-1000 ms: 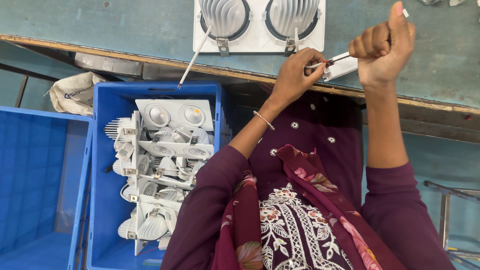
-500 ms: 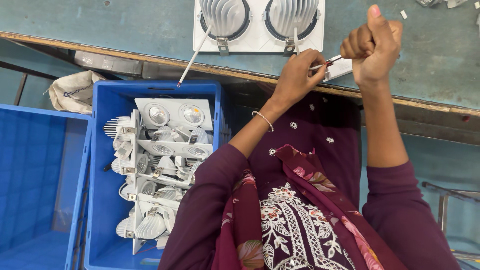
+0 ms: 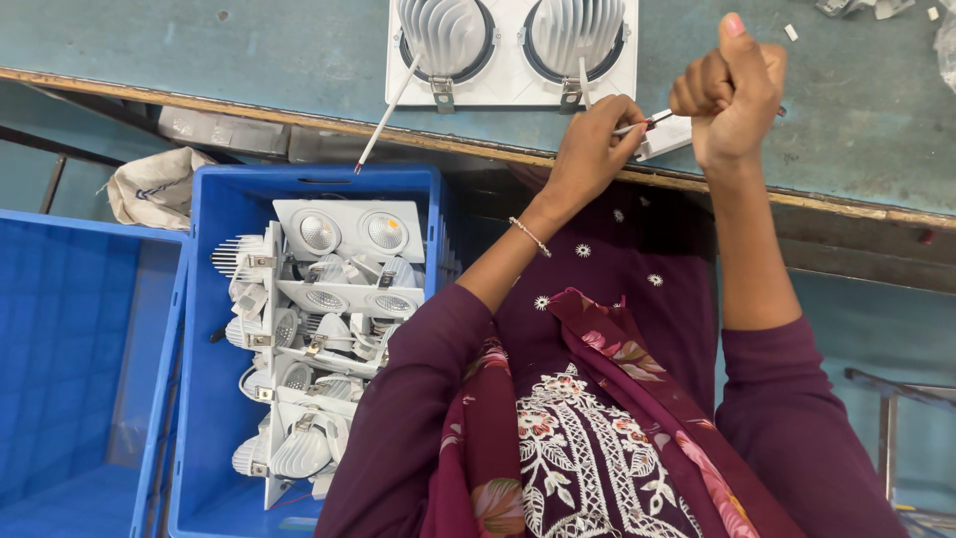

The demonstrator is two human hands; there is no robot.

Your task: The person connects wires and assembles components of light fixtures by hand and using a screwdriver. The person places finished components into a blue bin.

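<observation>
A white twin downlight fixture [image 3: 513, 45] with two ribbed heat sinks lies face down on the teal workbench [image 3: 199, 50]. My left hand [image 3: 590, 149] pinches the end of a thin white wire [image 3: 637, 125] that runs from the fixture, near the bench's front edge. My right hand [image 3: 727, 90] is clenched in a fist around a small tool, its tip touching the wire end beside a small white connector block [image 3: 665, 139]. A second white wire [image 3: 388, 115] hangs from the fixture over the bench edge.
A blue crate [image 3: 214, 329] to my left holds several white twin downlight fixtures [image 3: 319, 329]. Another blue crate [image 3: 60, 379] stands beside it. A cloth bag [image 3: 149, 184] lies under the bench. Small parts [image 3: 856, 8] sit at the bench's far right.
My right fist has dropped and moved left toward my left hand, closing on the wire end. My left hand and the fixture have stayed in place.
</observation>
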